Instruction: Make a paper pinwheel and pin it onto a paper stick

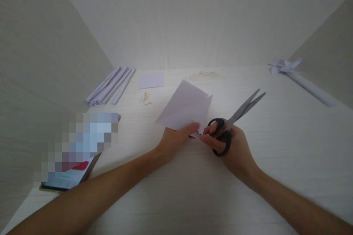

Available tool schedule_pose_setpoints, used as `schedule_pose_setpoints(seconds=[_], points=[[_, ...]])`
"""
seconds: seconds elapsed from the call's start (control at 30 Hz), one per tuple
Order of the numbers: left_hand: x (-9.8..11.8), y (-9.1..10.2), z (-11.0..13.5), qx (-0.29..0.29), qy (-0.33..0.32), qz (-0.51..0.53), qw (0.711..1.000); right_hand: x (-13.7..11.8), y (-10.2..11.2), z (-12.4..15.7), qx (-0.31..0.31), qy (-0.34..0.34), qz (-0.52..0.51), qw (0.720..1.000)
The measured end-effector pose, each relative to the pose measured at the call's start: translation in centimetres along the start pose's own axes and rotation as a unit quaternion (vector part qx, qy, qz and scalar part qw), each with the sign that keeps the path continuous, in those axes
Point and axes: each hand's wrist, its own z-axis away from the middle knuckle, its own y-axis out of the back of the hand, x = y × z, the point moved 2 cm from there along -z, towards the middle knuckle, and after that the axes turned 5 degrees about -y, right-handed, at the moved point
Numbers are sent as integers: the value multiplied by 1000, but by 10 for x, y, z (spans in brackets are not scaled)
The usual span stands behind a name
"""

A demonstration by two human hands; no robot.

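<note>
My left hand (176,140) pinches the lower edge of a square sheet of white paper (185,105), which has a small cut near its right corner. Close beside it, my right hand (234,150) has its fingers through the black handles of a pair of scissors (235,116). The blades point up and to the right, slightly apart and away from the paper. The thumb and fingertips of that hand meet at the paper's bottom corner; whether they grip it I cannot tell.
Rolled paper tubes (110,85) lie at the back left. Nearby are a smaller paper square (151,80) and small pale scraps (145,98). A phone (64,181), partly blurred, lies at left. A paper tube with a pinwheel-like top (306,84) rests at right. Walls surround the table (289,143).
</note>
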Motion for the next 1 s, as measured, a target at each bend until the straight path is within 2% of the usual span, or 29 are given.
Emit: schedule_pose_setpoints(seconds=[0.27,0.47,0.77,1.0], points=[[3,-2,4,-16,10,-80,997,0,3,0,43,9,-10,999],[6,-2,6,-11,10,-81,997,-1,4,-2,42,25,0,999],[3,2,5,-34,-33,-134,990,0,8,-5,17,18,9,1000],[2,2,4,-34,-40,-170,984,0,7,-7,33,19,1,999]])
